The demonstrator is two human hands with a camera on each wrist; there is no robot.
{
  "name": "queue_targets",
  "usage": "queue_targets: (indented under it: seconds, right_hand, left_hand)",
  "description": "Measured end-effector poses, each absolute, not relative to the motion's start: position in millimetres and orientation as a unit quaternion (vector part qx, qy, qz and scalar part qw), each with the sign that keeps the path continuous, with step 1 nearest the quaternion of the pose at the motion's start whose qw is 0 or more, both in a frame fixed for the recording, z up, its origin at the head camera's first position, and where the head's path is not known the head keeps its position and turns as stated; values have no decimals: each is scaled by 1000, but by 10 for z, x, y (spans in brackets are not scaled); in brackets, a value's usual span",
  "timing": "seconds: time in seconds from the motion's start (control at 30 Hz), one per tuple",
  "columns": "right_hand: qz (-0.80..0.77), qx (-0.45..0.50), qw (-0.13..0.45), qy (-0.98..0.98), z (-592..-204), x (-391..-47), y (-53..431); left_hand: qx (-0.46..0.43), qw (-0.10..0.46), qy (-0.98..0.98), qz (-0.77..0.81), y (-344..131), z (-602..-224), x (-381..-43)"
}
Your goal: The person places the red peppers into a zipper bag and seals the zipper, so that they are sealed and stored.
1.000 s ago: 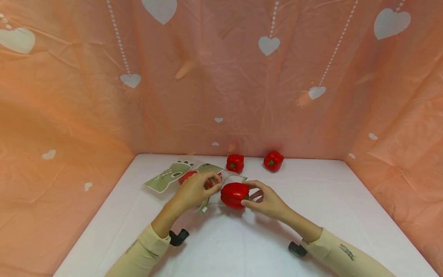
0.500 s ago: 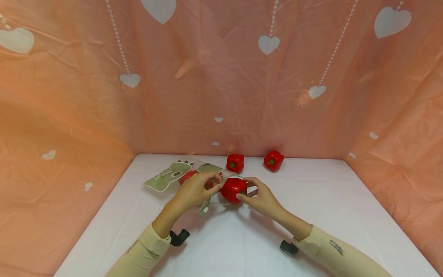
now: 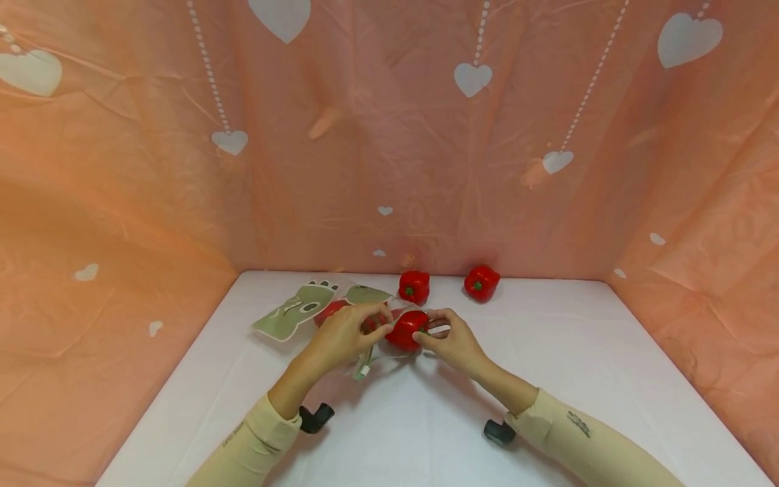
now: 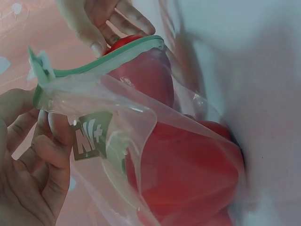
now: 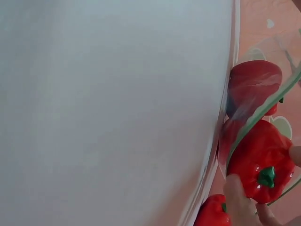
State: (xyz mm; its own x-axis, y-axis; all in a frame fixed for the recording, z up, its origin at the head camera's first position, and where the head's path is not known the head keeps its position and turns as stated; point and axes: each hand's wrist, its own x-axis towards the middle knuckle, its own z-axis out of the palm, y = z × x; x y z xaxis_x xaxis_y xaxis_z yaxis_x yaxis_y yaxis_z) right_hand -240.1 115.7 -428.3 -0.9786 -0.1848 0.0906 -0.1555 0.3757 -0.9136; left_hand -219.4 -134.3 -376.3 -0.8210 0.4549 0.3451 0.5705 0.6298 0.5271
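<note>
A clear zip bag (image 4: 75,99) with a green zip edge and a green printed panel (image 3: 292,316) lies toward the left of the table. My left hand (image 3: 349,335) pinches the corner of its mouth beside the slider (image 4: 43,68). With thumb and fingers, my right hand (image 3: 458,346) holds a red bell pepper (image 3: 406,330) by its stem end. In the left wrist view the pepper's far end shows through the plastic, inside the open mouth; its green stem (image 5: 266,176) faces outward. More red peppers (image 4: 188,165) sit deeper in the bag, partly hidden by my left hand in the head view.
Two loose red peppers stand at the back of the white table (image 3: 560,358): one pepper (image 3: 414,287) just behind the bag, another pepper (image 3: 481,283) farther right. An orange curtain (image 3: 426,169) with hearts rises behind the table. Black camera mounts (image 3: 499,431) hang below both wrists.
My right hand has moved left and slightly away from me, bringing the pepper into the bag's mouth. The left hand has stayed nearly still at the bag's edge.
</note>
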Motion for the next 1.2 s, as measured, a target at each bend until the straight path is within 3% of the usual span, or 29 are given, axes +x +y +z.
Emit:
queue_targets:
  seconds: [0.53, 0.87, 1.2]
  right_hand:
    - [-570, -105, -1, 815, -4320, -2496, 995]
    - [-589, -142, 56, 794, -4343, -2508, 981]
    - [-556, -128, 26, 821, -4265, -2469, 1122]
  left_hand:
    - [-288, 91, -896, -326, -1351, -3767, -2199]
    - [-283, 97, -897, -325, -1355, -3769, -2216]
    - [-277, 90, -900, -323, -1360, -3765, -2223]
